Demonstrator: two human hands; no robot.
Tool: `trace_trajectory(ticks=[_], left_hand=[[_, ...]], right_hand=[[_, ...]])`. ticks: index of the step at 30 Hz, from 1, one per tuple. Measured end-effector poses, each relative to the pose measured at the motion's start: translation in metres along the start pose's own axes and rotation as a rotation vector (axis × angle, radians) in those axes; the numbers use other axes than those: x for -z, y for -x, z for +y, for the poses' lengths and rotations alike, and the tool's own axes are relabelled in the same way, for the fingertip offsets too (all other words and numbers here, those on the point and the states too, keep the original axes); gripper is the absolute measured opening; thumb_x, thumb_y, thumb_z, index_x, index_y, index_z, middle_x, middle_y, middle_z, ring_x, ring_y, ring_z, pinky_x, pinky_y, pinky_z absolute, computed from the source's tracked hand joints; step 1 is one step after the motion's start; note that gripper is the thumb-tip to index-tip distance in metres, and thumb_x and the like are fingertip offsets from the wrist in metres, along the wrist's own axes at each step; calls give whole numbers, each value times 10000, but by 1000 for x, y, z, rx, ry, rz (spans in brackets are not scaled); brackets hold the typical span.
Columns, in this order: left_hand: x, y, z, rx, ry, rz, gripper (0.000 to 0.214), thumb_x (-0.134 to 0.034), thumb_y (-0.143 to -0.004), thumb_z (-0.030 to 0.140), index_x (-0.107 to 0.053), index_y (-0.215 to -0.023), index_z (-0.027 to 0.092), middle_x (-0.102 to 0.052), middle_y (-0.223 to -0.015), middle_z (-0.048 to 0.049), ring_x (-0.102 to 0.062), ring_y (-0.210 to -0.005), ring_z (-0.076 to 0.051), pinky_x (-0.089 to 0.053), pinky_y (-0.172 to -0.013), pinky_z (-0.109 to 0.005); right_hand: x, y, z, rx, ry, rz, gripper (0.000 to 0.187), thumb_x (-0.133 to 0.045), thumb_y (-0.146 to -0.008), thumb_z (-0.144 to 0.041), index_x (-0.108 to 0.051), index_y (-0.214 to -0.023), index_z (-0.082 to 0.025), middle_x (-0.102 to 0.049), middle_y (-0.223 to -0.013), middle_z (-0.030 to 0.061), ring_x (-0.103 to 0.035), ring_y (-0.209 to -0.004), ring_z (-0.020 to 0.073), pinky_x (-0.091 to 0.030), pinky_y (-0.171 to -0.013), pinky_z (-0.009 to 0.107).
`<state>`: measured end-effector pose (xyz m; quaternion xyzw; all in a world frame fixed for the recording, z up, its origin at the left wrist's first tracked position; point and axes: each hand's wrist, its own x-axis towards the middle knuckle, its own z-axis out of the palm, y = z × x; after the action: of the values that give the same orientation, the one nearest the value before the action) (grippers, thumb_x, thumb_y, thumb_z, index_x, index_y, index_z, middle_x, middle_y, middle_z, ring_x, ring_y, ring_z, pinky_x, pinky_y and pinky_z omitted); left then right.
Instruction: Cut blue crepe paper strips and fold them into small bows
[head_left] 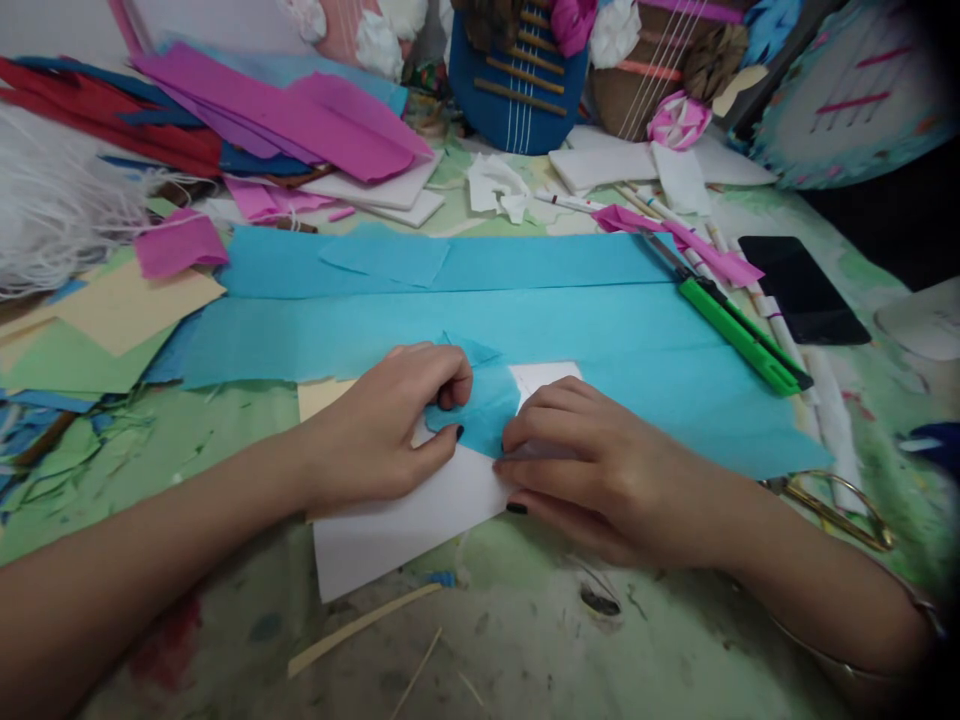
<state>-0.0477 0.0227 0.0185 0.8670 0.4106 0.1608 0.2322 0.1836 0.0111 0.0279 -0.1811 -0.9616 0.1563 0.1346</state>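
Between my hands is a small piece of blue crepe paper point(484, 405), lying over a white sheet of paper point(397, 530). My left hand point(397, 420) has its fingers curled and its thumb on the left edge of the small piece. Closed over the right end of that same piece is my right hand point(592, 460), its fingertips low and together near the white paper's edge. Long blue crepe paper strips point(570, 310) spread out beyond both hands. A yellowish sheet point(319, 397) peeks out by my left wrist.
A green utility knife point(739, 335) with its blade out lies on the strips' right end. Gold-handled scissors point(840, 510) sit by my right forearm. A black phone point(802, 290), white string point(60, 190), magenta paper point(285, 110) and decorated instrument-shaped crafts point(517, 80) surround the work.
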Motion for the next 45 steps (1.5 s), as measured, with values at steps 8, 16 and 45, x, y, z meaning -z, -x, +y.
trace_trajectory(ticks=[8,16,45], left_hand=[[-1,1,-1,-9,7,10,106,-468,-739,154,-426,-826,196,-502,-801,-4,-457,-735,-160,-358,-716,-308],[-1,1,-2,-23,11,14,117,-483,-737,145,-436,-833,191,-496,-800,0,-452,-741,-158,-347,-714,-306],[4,8,-8,-503,-137,9,210,-443,-822,58,-563,-969,147,-647,-1063,-107,-551,-1174,-226,-286,-1114,-461]], right_hand=[[-3,-3,2,26,-30,56,276,-461,-947,-224,-643,-1104,-86,-630,-928,122,-520,-879,206,-411,-816,381],[-5,-3,0,-9,12,57,263,-455,-949,-212,-693,-942,-99,-615,-882,116,-504,-843,200,-403,-778,383],[-8,3,32,-330,-264,416,445,-348,-829,6,-625,-1121,-183,-649,-1223,82,-603,-1143,168,-502,-942,334]])
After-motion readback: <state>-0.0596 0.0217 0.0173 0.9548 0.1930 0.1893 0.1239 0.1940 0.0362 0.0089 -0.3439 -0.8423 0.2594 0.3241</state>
